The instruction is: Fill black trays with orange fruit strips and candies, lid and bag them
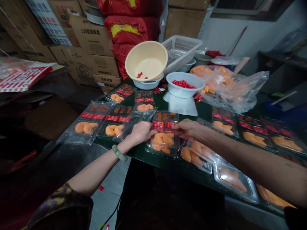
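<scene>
My left hand (141, 132) and my right hand (188, 128) meet at a clear plastic tray (163, 140) holding orange food pieces, with red labels along its far part. The fingers of both hands press on or pinch its thin plastic wrap near those labels. A jade-green bangle (119, 152) circles my left wrist. Similar trays lie in rows on both sides, and one tray (114, 129) sits close to my left hand. Below my right forearm, another orange-filled tray (192, 155) lies near the table's edge. My fingers hide part of the labels.
The trays lie on a dark green table (139, 156). Beyond them stand a white bowl of red labels (184, 84), a tilted beige basin (146, 60), a white plastic basket (182, 51) and a plastic bag of orange pieces (225, 86). Cardboard boxes (91, 36) and red sacks (126, 30) are stacked behind.
</scene>
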Demonstrator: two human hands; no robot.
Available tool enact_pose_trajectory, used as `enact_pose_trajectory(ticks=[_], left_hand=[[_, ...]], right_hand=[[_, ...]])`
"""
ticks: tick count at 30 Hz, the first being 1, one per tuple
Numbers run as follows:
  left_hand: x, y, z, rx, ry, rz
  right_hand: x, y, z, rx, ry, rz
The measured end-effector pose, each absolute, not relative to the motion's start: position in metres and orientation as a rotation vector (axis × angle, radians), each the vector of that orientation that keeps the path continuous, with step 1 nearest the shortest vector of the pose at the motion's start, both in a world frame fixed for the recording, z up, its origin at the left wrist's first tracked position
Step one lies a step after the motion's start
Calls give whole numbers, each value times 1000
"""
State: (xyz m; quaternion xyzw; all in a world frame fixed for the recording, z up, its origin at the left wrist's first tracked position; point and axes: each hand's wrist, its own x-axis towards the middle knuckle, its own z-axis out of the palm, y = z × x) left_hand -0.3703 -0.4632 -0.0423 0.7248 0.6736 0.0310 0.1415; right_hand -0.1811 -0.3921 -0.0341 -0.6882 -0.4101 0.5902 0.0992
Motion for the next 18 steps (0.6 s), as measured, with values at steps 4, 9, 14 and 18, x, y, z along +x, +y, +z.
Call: enact_pose_trajectory(ticks=[4, 9, 14, 18], left_hand=[[-372, -464, -44, 2084, 1945, 149], [-375, -467, -49, 2109, 1856, 326], [-383, -471, -50, 2115, 1800, 819], [-388, -477, -33, 2180, 1790, 1399]], right_hand=[[-186, -398, -34, -1924, -1045, 1793], [-191, -404, -33, -1774, -914, 1806], [-191, -404, -27, -1581, -907, 1832], [-169, -404, -8, -1443, -922, 1751]])
